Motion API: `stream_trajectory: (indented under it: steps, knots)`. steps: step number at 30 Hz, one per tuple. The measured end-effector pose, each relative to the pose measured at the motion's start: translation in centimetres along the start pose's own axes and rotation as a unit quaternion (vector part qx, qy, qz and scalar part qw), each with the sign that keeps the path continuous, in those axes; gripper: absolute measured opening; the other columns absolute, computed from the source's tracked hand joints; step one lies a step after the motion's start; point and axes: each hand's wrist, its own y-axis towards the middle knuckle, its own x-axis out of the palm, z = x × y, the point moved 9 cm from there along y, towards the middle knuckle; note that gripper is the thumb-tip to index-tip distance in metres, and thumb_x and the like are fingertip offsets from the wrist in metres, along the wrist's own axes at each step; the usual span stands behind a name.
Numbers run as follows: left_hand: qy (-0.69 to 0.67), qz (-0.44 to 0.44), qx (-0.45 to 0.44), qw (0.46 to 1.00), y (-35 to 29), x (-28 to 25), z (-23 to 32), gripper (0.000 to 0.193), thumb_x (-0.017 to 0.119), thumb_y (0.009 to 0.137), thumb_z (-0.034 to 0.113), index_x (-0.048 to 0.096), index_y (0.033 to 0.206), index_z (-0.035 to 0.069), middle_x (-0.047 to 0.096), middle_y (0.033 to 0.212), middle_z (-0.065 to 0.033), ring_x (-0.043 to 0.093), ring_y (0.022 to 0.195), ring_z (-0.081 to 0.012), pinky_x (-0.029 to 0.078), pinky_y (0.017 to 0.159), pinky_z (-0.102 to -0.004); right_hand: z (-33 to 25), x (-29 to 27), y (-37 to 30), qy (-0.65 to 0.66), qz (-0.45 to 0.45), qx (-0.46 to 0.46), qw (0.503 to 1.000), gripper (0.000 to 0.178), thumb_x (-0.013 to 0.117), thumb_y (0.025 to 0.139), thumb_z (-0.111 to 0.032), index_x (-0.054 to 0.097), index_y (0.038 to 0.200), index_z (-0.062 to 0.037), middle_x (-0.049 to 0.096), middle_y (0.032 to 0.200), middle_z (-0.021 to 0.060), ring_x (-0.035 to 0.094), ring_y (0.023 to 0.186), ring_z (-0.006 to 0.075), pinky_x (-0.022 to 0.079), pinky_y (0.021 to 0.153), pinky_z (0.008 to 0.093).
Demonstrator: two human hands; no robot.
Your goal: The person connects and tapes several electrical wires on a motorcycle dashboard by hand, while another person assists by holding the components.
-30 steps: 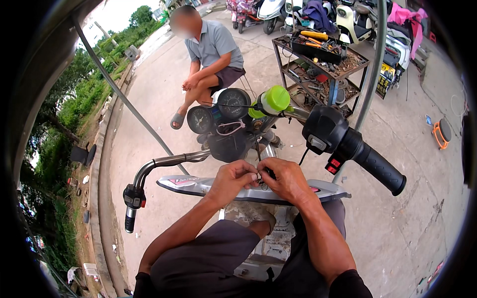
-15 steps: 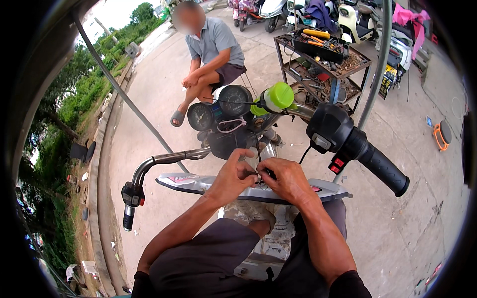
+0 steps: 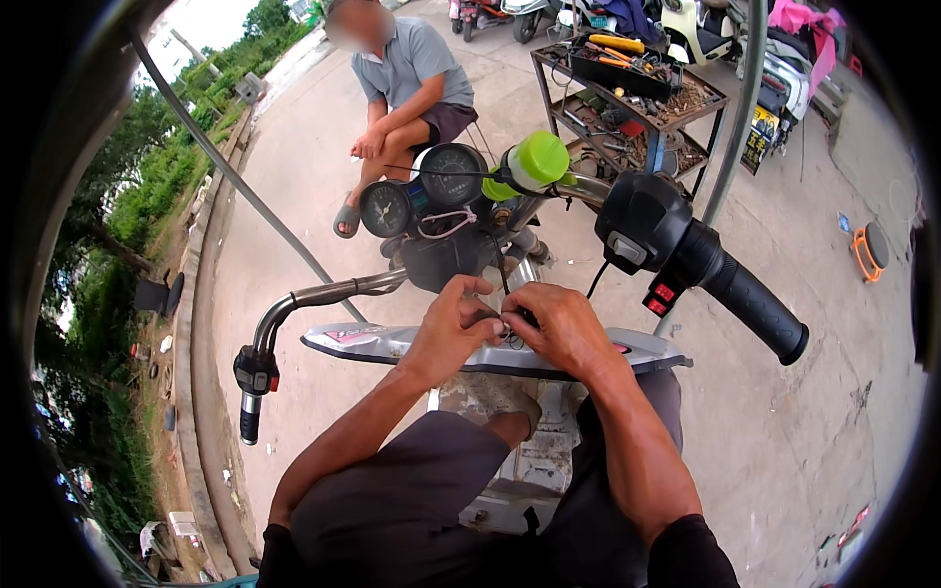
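Over the silver front panel (image 3: pixel 382 345) of a scooter-like vehicle, both of my hands work with the fingertips nearly touching. My left hand (image 3: pixel 446 331) is closed in a pinch at thumb and forefinger; what lies between them is too small to make out. My right hand (image 3: pixel 559 328) is curled, thumb and forefinger pressed on a thin dark wire (image 3: pixel 513 341), whose loop shows just under the fingertips. A black cable (image 3: pixel 504 267) runs down from the handlebar (image 3: pixel 343 286) to the hands.
Beyond the hands are round gauges (image 3: pixel 453 173) and a green cup-like container (image 3: pixel 537 162). A black grip (image 3: pixel 760 309) juts out right. A tool cart (image 3: pixel 706 116) stands back right, a seated person (image 3: pixel 417 88) ahead, an orange round stool (image 3: pixel 867 253) far right.
The view has shifted slightly, so the surroundings sit a little higher and further left. My hands stay together at the same spot over the panel, fingertips only slightly moved.
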Motion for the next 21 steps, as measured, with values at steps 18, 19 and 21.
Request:
stream_trajectory:
  steps: [18,19,21]
  knots:
    - [0.016,0.088,-0.060,0.994,-1.4,-0.9,-1.4,0.036,0.068,0.095,0.002,0.050,0.126,0.000,0.068,0.087,-0.0080,0.063,0.072,-0.0110,0.047,0.061,-0.0252,-2.3,0.7,-1.4,-0.036,0.076,-0.081,0.993,0.014,0.075,0.083,-0.011,0.066,0.093,-0.0070,0.065,0.087,0.0082,0.067,0.082,0.0306,0.054,0.071,0.0417]
    - [0.015,0.088,-0.062,0.994,-1.4,-1.1,-1.6,0.036,0.068,0.095,0.002,0.050,0.126,0.000,0.068,0.087,-0.0080,0.063,0.072,-0.0110,0.047,0.061,-0.0252,-2.2,0.7,-1.4,-0.032,0.077,-0.077,0.994,0.014,0.075,0.083,-0.011,0.067,0.093,-0.0070,0.065,0.087,0.0082,0.067,0.082,0.0306,0.054,0.071,0.0417]
    - [0.029,0.079,-0.081,0.993,-1.4,-1.3,-2.3,0.034,0.070,0.094,0.002,0.053,0.123,0.001,0.067,0.090,-0.0072,0.064,0.073,-0.0107,0.047,0.062,-0.0255,-2.1,0.8,-1.5,-0.029,0.078,-0.072,0.994,0.014,0.075,0.083,-0.011,0.067,0.093,-0.0070,0.065,0.087,0.0081,0.067,0.082,0.0307,0.054,0.071,0.0416]
